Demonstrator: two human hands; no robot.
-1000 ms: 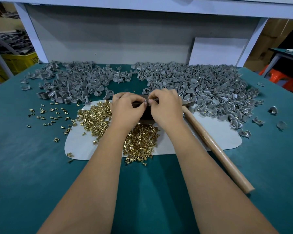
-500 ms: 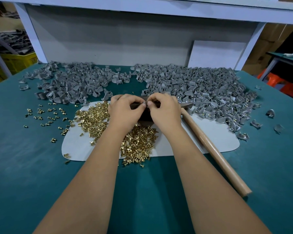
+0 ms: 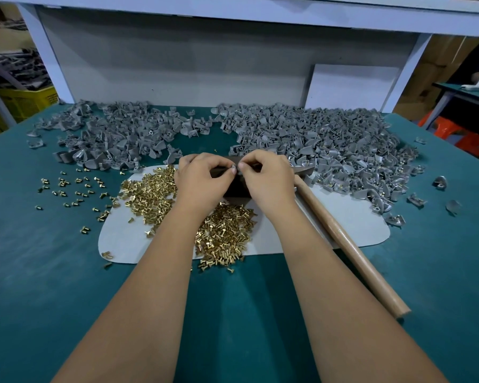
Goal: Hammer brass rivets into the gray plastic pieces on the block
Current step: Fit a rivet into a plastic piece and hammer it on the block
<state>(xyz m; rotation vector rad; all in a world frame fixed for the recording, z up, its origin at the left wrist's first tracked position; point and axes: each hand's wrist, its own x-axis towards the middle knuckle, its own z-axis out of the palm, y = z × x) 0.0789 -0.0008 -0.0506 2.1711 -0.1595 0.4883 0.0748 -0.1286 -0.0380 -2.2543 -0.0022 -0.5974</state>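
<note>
Left hand (image 3: 202,181), right hand (image 3: 268,181) fingertips together over block (image 3: 235,189), yellow crate (image 3: 22,102) of gray scrap

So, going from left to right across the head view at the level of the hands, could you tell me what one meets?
Scattered brass rivets → heaped brass rivets → left hand → right hand → hammer handle → stray gray plastic pieces.

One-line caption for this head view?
Both hands pinch a small part over a dark block, between brass rivets and a hammer.
</note>
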